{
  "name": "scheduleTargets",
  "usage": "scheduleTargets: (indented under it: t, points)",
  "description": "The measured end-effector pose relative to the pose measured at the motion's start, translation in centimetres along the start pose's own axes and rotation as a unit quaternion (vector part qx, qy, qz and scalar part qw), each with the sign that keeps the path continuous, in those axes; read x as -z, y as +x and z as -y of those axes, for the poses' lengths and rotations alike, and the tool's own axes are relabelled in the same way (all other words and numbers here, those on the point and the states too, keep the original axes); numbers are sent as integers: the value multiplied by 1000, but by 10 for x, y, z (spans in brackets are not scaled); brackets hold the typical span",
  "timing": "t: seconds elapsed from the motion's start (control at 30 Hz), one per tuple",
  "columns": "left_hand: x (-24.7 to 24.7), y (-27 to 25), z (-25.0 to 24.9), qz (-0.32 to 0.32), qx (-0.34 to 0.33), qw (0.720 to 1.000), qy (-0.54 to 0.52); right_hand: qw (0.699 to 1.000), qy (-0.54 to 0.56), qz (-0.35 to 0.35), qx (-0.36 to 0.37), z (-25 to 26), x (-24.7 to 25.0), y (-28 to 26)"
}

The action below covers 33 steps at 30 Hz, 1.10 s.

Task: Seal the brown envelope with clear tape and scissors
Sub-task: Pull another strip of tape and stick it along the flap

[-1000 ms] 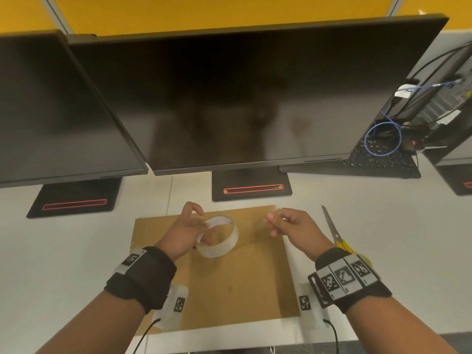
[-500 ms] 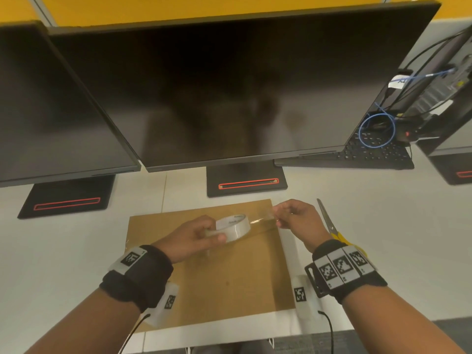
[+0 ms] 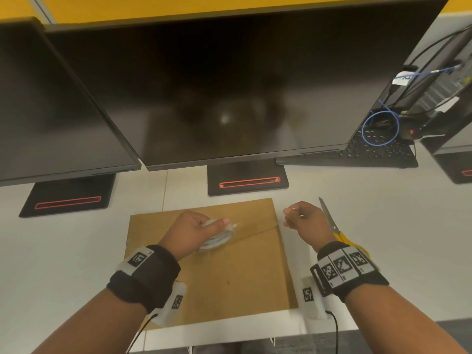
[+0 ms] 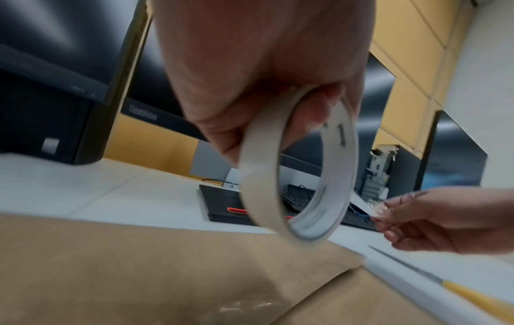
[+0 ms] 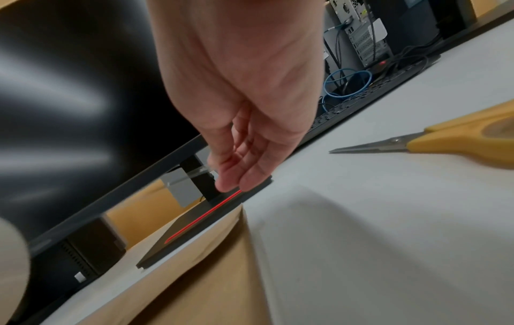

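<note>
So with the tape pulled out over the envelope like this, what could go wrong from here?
The strip pinched by the right hand hangs in the air off the tape roll, so it might sag and stick crooked to the brown envelope, or fold onto itself.

Both hands are occupied, the left hand gripping the roll, while the scissors lie on the desk behind the right wrist. Reaching for them probably means letting the strip go.

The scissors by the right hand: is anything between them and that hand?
Nothing visible. The scissors lie on bare desk just beside the right hand, which pinches the tape end; the left hand grips the tape roll.
</note>
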State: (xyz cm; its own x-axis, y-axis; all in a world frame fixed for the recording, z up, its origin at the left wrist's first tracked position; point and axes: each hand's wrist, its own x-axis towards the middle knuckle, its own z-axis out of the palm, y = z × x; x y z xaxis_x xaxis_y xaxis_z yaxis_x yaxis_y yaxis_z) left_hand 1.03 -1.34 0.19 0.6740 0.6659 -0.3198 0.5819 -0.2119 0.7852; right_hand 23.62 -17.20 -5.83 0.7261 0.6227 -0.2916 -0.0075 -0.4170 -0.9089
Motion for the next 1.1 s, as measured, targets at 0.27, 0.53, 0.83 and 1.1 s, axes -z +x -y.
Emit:
scheduleTargets:
  t: [0.27,0.53,0.83,1.1]
  points:
    - [-11,4,-1,1,78,936,342,994,-102,35,35,-5,-12,-2]
    - [-25,10,-7,15,87,896,436,983,-178,27,33,-15,-24,-1]
    - [-38,16,-11,38,104,884,454,974,-221,10,54,-24,-26,3]
    - [-48,20,-15,51,103,887,447,959,-272,16,77,-27,-26,5]
